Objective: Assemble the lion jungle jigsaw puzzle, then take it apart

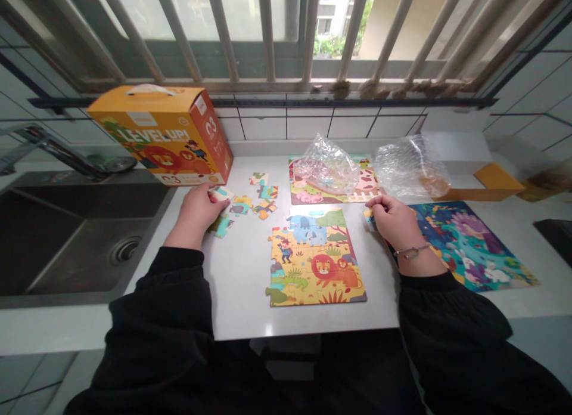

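Observation:
My left hand [196,212] rests at the left of the white countertop [241,302], its fingers pinching a pale jigsaw piece [221,194]. Several loose pieces [263,191] lie just beyond it. My right hand [393,221] holds a small yellow-and-blue piece [369,216] at its fingertips, close to the right edge of an assembled animal jigsaw [315,260]. That jigsaw shows lions and elephants, and its top edge looks uneven. A few pieces sit apart at the left of it [221,226].
A steel sink [75,236] and tap [58,152] lie left of the counter. An orange puzzle box [161,135] stands at the back. A farm jigsaw [333,182] lies under a clear plastic bag [326,167]. A second bag [413,167] and a colourful jigsaw [469,245] lie right.

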Demonstrator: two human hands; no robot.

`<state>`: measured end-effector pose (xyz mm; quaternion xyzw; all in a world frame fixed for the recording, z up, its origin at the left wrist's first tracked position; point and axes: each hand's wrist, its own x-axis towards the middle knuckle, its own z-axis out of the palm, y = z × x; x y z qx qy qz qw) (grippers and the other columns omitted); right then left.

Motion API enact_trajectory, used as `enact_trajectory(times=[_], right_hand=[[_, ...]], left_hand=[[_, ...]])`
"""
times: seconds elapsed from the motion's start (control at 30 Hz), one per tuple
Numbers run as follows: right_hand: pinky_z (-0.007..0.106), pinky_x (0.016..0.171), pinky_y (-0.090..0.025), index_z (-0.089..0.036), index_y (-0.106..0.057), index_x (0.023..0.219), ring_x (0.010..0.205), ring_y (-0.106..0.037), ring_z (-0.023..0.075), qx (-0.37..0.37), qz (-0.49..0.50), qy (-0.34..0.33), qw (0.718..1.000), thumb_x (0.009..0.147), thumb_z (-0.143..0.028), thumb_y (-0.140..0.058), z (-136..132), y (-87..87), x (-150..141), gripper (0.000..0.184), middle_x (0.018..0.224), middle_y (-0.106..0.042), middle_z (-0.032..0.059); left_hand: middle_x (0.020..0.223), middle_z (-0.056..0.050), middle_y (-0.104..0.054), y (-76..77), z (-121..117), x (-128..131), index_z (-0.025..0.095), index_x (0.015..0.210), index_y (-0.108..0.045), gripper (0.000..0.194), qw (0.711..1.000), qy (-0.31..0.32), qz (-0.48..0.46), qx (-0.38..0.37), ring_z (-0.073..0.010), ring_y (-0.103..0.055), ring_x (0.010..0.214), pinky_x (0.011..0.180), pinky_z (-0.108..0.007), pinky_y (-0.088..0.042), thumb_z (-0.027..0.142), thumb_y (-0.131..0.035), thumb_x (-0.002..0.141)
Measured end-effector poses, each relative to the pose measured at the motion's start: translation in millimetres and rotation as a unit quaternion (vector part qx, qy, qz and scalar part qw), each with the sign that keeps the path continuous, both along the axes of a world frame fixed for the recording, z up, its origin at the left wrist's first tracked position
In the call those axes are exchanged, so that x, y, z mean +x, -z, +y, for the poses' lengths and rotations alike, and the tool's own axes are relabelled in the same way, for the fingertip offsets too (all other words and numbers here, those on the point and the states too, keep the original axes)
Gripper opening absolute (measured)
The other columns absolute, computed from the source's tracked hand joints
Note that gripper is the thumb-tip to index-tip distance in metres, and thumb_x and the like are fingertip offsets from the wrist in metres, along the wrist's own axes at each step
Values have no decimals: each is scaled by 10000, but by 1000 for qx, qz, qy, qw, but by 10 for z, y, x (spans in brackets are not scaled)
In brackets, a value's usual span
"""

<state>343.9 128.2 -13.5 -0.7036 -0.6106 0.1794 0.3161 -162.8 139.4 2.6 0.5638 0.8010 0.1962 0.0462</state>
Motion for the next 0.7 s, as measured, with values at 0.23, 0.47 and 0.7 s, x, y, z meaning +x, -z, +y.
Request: enact_trajectory(times=[0.23, 0.47, 0.7], right_hand=[[359, 671, -423, -205, -832, 950, 611, -589, 239, 5, 8, 3, 1000, 846, -366, -565, -15, -46, -30, 329, 630, -656, 34], [359, 661, -413, -209, -839, 962, 585, -566, 227, -3, 6, 4, 1000, 856, -358, -560, -18, -74, -45, 334, 629, -647, 24], [356, 673, -418, -212, -835, 945, 596, -569, 229, -2, 8, -2, 1000, 854, -358, -564, -13, -70, -57, 321, 616, -636, 19]], left_hand=[[778, -21, -724, 50, -52, -21, 226, 973, -789, 209, 957, -11, -253, 144, -218, -678, 714, 678, -319, -517, 401, -838, 871], [919, -44, -823, 55, -133, 374, 229, 1023, -623, 398, 848, 39, -512, 136, -193, -792, 761, 676, -276, -610, 333, -917, 775], [966, -46, -856, 35, -326, 850, 250, 1382, -607, 641, 815, 161, -548, 96, -243, -852, 930, 866, -362, -670, 346, -942, 844]])
